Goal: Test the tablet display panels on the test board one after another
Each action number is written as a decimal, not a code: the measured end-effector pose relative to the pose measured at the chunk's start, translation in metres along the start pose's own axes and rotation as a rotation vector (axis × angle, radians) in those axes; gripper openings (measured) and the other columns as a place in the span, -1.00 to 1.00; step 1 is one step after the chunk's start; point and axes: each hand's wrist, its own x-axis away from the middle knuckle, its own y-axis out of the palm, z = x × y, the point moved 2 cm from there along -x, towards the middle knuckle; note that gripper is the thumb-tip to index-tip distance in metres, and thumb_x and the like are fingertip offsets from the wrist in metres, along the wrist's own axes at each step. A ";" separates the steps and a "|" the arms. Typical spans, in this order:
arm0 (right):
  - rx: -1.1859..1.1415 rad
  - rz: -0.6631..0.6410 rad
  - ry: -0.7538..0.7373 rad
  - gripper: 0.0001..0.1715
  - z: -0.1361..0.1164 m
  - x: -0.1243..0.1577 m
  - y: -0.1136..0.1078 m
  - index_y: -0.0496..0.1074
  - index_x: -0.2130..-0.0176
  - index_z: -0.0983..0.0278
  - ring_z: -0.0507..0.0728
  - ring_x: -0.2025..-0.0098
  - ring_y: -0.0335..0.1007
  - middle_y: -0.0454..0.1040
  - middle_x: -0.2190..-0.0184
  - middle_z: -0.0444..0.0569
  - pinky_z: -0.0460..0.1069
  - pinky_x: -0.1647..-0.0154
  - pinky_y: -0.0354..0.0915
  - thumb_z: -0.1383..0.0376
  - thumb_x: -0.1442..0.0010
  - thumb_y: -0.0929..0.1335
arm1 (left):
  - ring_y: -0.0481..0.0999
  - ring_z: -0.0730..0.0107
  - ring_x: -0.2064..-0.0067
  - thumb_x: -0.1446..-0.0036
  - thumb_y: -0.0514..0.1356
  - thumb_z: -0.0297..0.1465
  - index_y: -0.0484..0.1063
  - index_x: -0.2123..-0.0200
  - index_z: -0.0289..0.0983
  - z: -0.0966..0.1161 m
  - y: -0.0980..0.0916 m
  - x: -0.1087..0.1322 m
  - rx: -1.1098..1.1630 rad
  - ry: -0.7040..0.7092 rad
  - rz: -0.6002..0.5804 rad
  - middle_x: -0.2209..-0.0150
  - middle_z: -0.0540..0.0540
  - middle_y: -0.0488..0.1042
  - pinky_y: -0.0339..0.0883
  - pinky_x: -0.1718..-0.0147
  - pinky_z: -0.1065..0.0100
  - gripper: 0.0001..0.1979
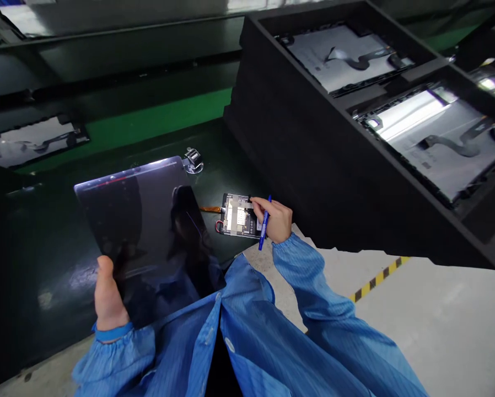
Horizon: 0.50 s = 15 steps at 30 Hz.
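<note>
A large dark glossy tablet screen [156,237] leans tilted against my front, over the dark green bench. My left hand [109,298] grips its left edge, thumb on top and the other fingers hidden behind it. In my right hand [277,220], closed, a blue pen [264,223] is tucked between the fingers. My right thumb and forefinger meet at the upper right corner of a small circuit board unit [239,215], which lies on the bench. An orange flat cable [210,209] runs from this unit toward the tablet screen. Just beyond the screen's upper corner stands a small shiny metal piece [193,160].
Stacked black foam trays [297,154] rise at the right, with screen panels [441,138] and their ribbon cables in the top compartments. Another panel [36,142] lies at the far left by a green strip [148,118]. Yellow-black tape [377,279] marks the floor.
</note>
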 end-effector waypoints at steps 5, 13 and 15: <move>-0.362 -0.232 -0.067 -0.65 -0.068 0.006 -0.002 0.55 0.05 0.24 -0.01 0.57 0.39 0.56 0.48 -0.16 -0.11 0.47 0.36 0.09 -0.33 0.33 | 0.56 0.14 -0.12 0.15 0.48 -0.36 0.65 0.29 -0.12 0.010 0.009 0.025 -0.117 -0.088 -0.166 0.25 0.05 0.68 0.34 -0.21 0.25 -0.73; -0.528 -0.161 -0.670 -0.81 -0.104 -0.010 -0.009 0.54 0.20 0.17 0.01 0.32 0.54 0.66 0.18 -0.09 -0.09 0.25 0.45 0.30 -0.39 0.31 | 0.54 0.16 -0.15 -0.24 0.17 -0.16 0.68 0.29 -0.16 0.046 0.027 0.039 -0.739 0.610 -0.599 0.14 -0.19 0.66 0.06 -0.30 0.10 -0.69; -0.386 -0.100 -0.712 -0.82 -0.093 -0.014 -0.005 0.52 0.13 0.06 0.01 0.30 0.53 0.63 0.04 -0.14 -0.07 0.25 0.44 0.34 -0.34 0.36 | 0.47 0.18 -0.22 -0.33 0.13 -0.30 0.64 0.07 -0.10 0.055 0.023 0.031 -0.890 0.886 -0.817 -0.02 -0.13 0.61 -0.15 -0.37 -0.02 -0.73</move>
